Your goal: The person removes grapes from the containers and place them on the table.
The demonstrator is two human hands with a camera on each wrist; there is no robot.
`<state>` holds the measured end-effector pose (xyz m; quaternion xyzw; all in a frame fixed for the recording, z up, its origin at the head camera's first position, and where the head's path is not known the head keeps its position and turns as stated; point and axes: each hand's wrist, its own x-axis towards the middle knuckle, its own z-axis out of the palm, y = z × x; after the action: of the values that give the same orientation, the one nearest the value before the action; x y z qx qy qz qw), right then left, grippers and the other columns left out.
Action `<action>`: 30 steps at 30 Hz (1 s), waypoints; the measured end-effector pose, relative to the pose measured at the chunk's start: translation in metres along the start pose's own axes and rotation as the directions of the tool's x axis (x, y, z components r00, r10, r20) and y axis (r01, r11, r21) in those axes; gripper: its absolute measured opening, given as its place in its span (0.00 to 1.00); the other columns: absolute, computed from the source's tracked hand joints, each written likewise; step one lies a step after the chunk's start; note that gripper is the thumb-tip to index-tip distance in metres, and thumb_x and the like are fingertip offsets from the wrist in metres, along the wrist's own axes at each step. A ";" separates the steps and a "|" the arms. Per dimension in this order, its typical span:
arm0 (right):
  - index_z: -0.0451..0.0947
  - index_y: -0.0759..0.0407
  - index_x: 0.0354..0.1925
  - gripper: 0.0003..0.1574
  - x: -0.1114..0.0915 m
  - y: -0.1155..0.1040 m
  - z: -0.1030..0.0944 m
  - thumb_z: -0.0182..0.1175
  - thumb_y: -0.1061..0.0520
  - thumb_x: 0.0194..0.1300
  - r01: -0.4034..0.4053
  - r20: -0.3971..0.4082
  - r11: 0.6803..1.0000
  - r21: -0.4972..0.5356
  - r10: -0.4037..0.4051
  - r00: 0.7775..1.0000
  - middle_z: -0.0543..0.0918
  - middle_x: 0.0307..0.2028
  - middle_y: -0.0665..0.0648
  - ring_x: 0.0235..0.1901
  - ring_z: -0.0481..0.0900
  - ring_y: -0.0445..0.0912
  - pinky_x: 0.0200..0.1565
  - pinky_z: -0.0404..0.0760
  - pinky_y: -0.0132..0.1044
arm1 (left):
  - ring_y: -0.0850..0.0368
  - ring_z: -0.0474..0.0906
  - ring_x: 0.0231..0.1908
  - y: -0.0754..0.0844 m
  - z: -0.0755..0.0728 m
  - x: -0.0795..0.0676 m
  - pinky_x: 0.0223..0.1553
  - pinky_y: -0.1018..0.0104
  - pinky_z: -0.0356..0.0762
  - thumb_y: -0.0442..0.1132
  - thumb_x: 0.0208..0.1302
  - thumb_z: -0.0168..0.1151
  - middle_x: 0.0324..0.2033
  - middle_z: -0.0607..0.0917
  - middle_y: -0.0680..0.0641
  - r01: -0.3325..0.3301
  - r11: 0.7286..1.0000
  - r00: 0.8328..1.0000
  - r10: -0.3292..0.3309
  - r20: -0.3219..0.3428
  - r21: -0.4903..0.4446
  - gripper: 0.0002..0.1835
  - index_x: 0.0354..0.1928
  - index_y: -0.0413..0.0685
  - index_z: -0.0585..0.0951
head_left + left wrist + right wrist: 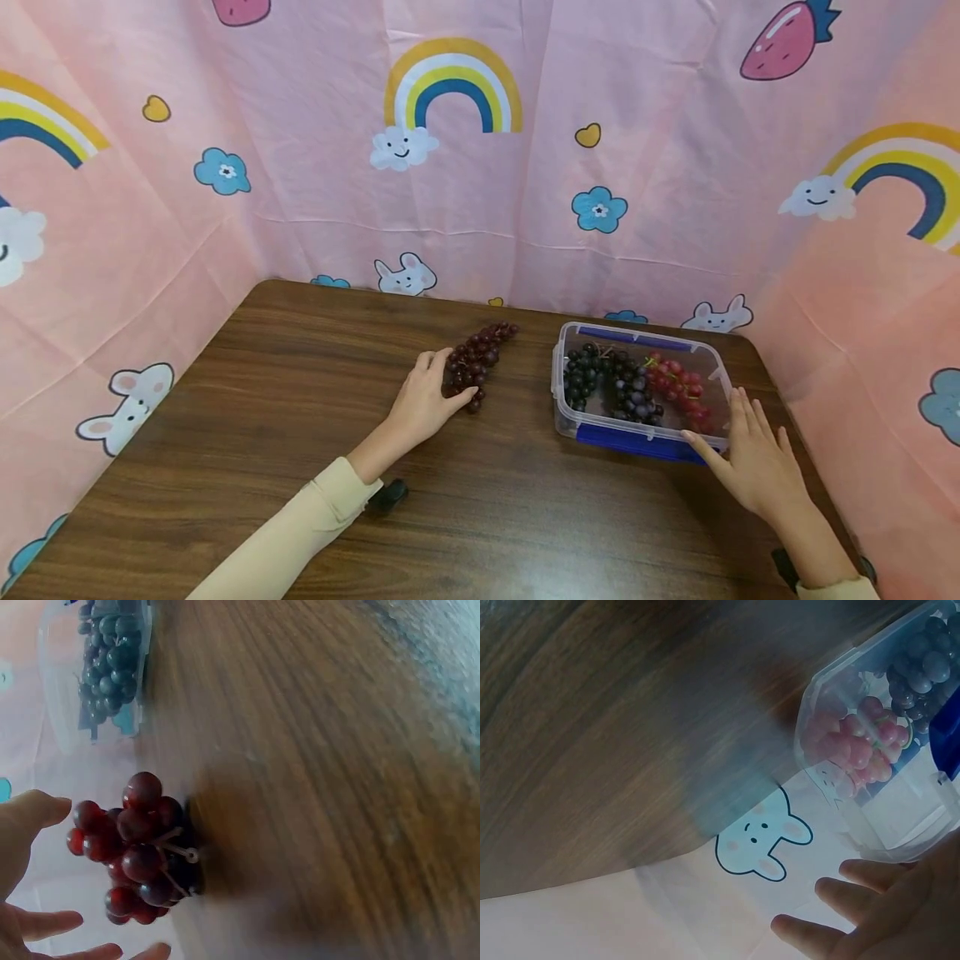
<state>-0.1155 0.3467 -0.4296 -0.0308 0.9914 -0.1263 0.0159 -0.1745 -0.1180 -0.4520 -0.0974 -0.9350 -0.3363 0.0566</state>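
A bunch of dark red grapes lies on the table, stem end showing in the left wrist view. My left hand is at its left side, with thumb and fingers spread around the near part of the bunch. In the left wrist view those fingers look apart from the grapes. My right hand is at the right front corner of a clear plastic box, its fingers extended along the rim. Inside the box are black grapes, dark blue-black grapes and a bunch of red grapes.
The box has blue clips along its sides and stands on the right of the brown wooden table. A pink patterned cloth hangs behind the table and along both sides. Dark straps show by the wrists.
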 end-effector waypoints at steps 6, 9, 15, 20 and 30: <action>0.32 0.76 0.81 0.70 0.000 0.001 0.004 0.49 0.25 0.77 0.010 -0.013 1.000 -0.002 -0.010 1.000 0.43 0.79 0.82 0.77 0.43 0.79 0.67 0.46 0.83 | 0.29 0.73 0.64 0.014 -0.002 -0.004 0.49 0.36 0.84 0.54 0.70 0.72 0.68 0.71 0.30 -0.053 0.993 0.999 0.053 0.005 0.104 0.41 0.75 0.37 0.69; 0.32 0.77 0.81 0.70 0.000 0.001 0.003 0.48 0.25 0.77 0.007 -0.008 1.000 -0.006 -0.007 1.000 0.43 0.79 0.82 0.78 0.43 0.79 0.67 0.46 0.83 | 0.29 0.72 0.66 0.021 -0.002 -0.003 0.51 0.37 0.84 0.54 0.70 0.71 0.70 0.70 0.30 -0.085 0.991 0.996 0.084 0.009 0.108 0.41 0.75 0.37 0.70; 0.32 0.77 0.81 0.70 0.000 0.001 0.002 0.48 0.24 0.77 0.001 -0.009 1.000 -0.014 -0.001 1.000 0.42 0.79 0.82 0.78 0.43 0.78 0.67 0.46 0.83 | 0.30 0.69 0.69 0.039 0.000 0.002 0.59 0.39 0.80 0.55 0.72 0.70 0.71 0.70 0.32 -0.169 0.978 0.984 0.159 0.084 0.125 0.41 0.77 0.39 0.69; 0.32 0.77 0.81 0.70 0.000 0.001 0.001 0.48 0.25 0.77 0.005 -0.014 1.000 -0.011 -0.005 1.000 0.43 0.79 0.82 0.78 0.43 0.78 0.67 0.46 0.83 | 0.32 0.69 0.70 0.057 0.001 0.008 0.61 0.39 0.79 0.55 0.73 0.68 0.72 0.70 0.34 -0.242 0.962 0.961 0.219 0.168 0.130 0.40 0.77 0.41 0.68; 0.34 0.78 0.81 0.70 0.001 0.001 0.001 0.48 0.25 0.77 0.009 -0.026 1.000 -0.011 -0.009 1.000 0.44 0.78 0.83 0.78 0.44 0.78 0.67 0.46 0.83 | 0.40 0.71 0.69 0.089 0.006 0.025 0.63 0.47 0.79 0.55 0.75 0.65 0.71 0.72 0.40 -0.339 0.937 0.907 0.301 0.294 0.084 0.38 0.78 0.44 0.68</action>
<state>-0.1165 0.3476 -0.4310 -0.0337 0.9920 -0.1213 0.0022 -0.1797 -0.0433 -0.3977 -0.2915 -0.9252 -0.2424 -0.0136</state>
